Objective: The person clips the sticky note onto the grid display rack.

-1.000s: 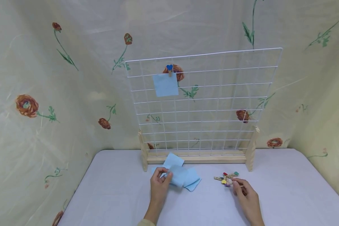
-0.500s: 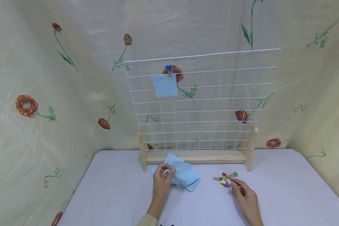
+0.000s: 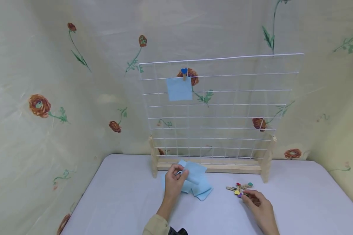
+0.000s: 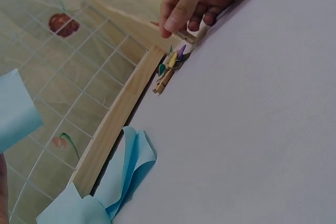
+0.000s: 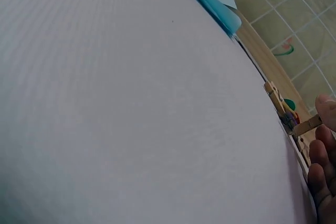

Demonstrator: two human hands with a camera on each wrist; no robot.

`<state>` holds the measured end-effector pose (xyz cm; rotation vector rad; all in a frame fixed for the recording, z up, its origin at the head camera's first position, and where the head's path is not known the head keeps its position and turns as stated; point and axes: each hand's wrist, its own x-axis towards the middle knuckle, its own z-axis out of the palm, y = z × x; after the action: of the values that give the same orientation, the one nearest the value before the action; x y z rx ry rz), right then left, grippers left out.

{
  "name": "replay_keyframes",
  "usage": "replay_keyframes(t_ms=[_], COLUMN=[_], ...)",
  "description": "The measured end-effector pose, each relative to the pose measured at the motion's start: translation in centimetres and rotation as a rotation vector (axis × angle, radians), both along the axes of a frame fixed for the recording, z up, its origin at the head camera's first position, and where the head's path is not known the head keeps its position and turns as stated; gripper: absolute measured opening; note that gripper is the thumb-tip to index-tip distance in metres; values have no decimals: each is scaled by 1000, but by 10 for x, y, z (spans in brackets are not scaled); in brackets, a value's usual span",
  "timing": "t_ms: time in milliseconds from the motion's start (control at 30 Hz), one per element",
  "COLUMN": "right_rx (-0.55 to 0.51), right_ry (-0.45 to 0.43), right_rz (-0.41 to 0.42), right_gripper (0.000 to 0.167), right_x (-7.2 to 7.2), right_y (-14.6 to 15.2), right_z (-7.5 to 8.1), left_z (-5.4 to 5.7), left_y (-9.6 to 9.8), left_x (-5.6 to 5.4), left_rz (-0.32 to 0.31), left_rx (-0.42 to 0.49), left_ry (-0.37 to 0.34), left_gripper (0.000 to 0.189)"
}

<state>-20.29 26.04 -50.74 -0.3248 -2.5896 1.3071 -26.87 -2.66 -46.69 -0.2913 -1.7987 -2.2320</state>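
Note:
My left hand (image 3: 174, 182) pinches a light blue paper sheet (image 3: 194, 172) by its left edge, above a loose pile of similar blue papers (image 3: 204, 191). In the left wrist view the pinched sheet (image 4: 18, 111) is off the table. Between thumb and fingers, my right hand (image 3: 260, 205) holds a small wooden clothespin (image 5: 307, 125). Right beside it lies a little heap of wooden clothespins (image 3: 238, 188) with coloured hearts. On the white wire grid (image 3: 217, 104), a blue-heart clothespin (image 3: 184, 74) clips another blue sheet (image 3: 179, 89).
A wooden stand (image 3: 229, 168) supports the grid at the back of the white table (image 3: 120, 195). Floral cloth (image 3: 85, 91) surrounds the table at the back and sides. A dark object (image 3: 177, 231) shows at the bottom edge beside my left sleeve.
The left hand has raised the pinched sheet a little, up and away from the pile. The right hand has kept near the clothespins. The head view has shifted slightly.

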Motion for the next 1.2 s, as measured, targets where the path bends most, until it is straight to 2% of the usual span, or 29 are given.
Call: replay_keyframes(t_ms=[100,200,300,400,500,600,967,1200], right_rx=[13,41,37,9,34,85,191,174], right_ry=[-5,20,42,77,147,231,409,444], right_rz=[33,88,134,188,250,294,304,283], right_gripper=[36,35,34,32,28,22,18,20], right_x=[1,-1,-3,-4,-6,-9,-25,-31], right_y=[3,7,10,12,11,10,10,6], right_z=[3,7,13,19,27,34,75,98], left_z=[4,16,28,26,22,27,44,58], left_y=[4,6,9,11,12,11,17,25], left_x=[-1,1,2,-6,-14,-15,-24,-30], left_rz=[-4,-9,-20,-24,-7,7,42,57], left_rx=[-23,-46,-65,-67,-73,-95,-149,-76], left_ry=[13,28,5,-22,-17,-14,-53,-13], left_gripper=[20,20,20,22,23,22,21,25])
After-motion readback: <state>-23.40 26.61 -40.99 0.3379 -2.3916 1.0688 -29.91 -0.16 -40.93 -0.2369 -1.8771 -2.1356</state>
